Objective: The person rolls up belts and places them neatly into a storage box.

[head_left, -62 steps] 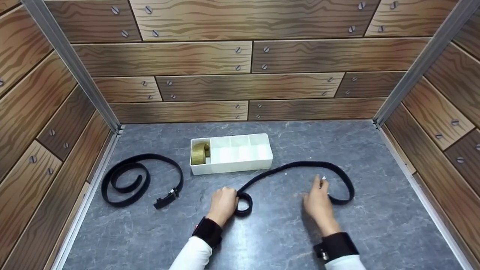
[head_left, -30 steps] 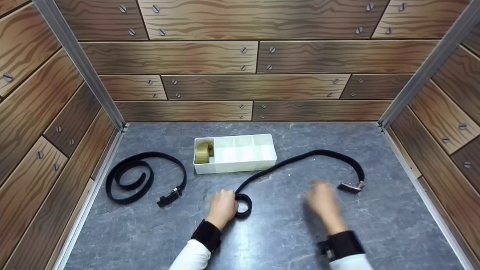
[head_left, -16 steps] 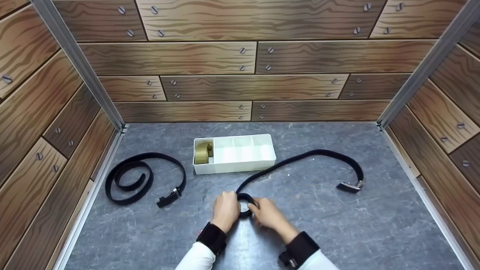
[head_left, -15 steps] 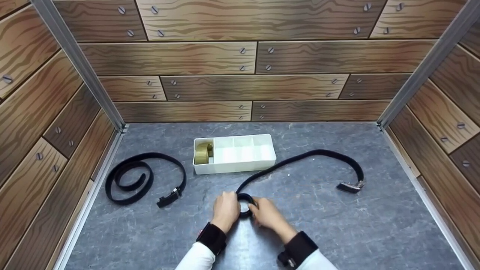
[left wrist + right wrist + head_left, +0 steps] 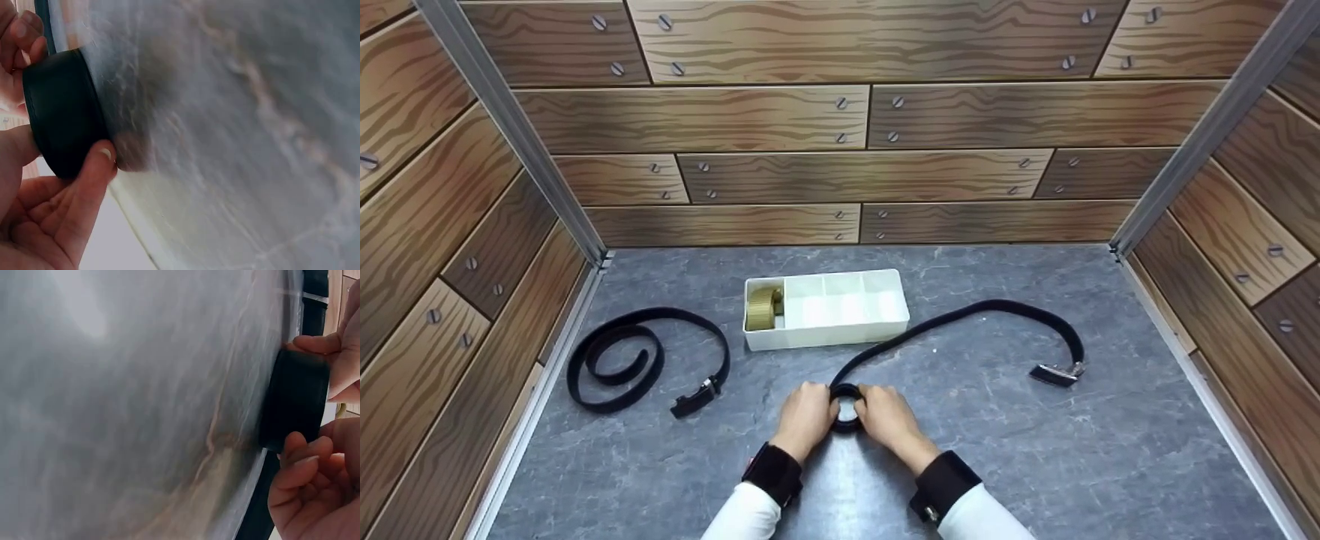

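Observation:
A black belt (image 5: 990, 306) lies partly rolled; its coil (image 5: 847, 426) stands on edge between both hands, and its free length curves right to a metal buckle (image 5: 1057, 373). My left hand (image 5: 805, 414) pinches the coil's left side, thumb inside the loop. On the opposite side my right hand (image 5: 889, 420) pinches it too. In the left wrist view the coil (image 5: 64, 112) shows as a smooth dark band with fingertips at its edge. The right wrist view shows the same coil (image 5: 295, 399) between the fingers of both hands.
A second black belt (image 5: 615, 405) lies loosely spiralled at the left, its buckle (image 5: 694, 397) toward the middle. Behind the hands stands a white divided box (image 5: 825, 335) holding a rolled golden-tan belt (image 5: 763, 309) in its left compartment. Plank-patterned walls enclose the grey surface.
My right hand has let go of the buckle end, leaving it on the surface, and has moved left to grip the coil. My left hand has stayed at the coil.

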Action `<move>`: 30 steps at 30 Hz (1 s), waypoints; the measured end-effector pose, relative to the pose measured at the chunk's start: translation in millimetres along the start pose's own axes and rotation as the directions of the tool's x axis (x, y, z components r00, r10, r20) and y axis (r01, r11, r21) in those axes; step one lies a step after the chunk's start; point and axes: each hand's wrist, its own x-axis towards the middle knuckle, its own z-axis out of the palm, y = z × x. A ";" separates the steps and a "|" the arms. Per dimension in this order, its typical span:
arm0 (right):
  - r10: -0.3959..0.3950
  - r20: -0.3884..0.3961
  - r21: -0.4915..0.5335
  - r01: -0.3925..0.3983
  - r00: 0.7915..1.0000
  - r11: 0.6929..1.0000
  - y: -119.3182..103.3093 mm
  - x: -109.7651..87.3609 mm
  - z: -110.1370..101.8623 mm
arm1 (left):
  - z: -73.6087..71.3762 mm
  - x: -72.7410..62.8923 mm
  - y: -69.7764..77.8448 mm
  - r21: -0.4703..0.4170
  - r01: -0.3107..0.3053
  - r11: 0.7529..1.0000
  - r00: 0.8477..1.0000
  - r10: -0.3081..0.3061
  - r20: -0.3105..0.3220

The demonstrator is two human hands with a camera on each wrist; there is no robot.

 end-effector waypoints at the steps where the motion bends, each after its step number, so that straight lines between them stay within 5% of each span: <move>1: -0.027 -0.007 -0.020 0.027 1.000 0.999 0.8 0.7 -0.2 | 0.3 0.9 -0.7 -0.004 -0.005 1.000 1.000 0.005 0.001; 13: -0.249 0.001 -0.116 0.248 0.968 0.962 11.3 4.5 -0.6 | 1.1 6.8 -2.6 -0.001 -0.056 0.998 0.998 0.056 0.022; 18: -0.089 0.063 0.029 0.087 0.994 0.996 10.2 -0.8 -2.0 | 4.3 7.6 1.1 0.017 -0.052 0.999 0.999 0.052 0.000; 22: 0.050 0.092 0.126 -0.061 0.995 0.990 6.3 -8.4 -1.9 | 5.6 7.5 1.8 0.006 -0.042 0.999 0.999 0.042 -0.015; 30: 0.064 0.119 0.084 -0.075 0.991 0.994 1.9 -7.4 -4.5 | -0.1 6.6 -3.8 -0.058 -0.054 0.997 0.998 0.055 0.016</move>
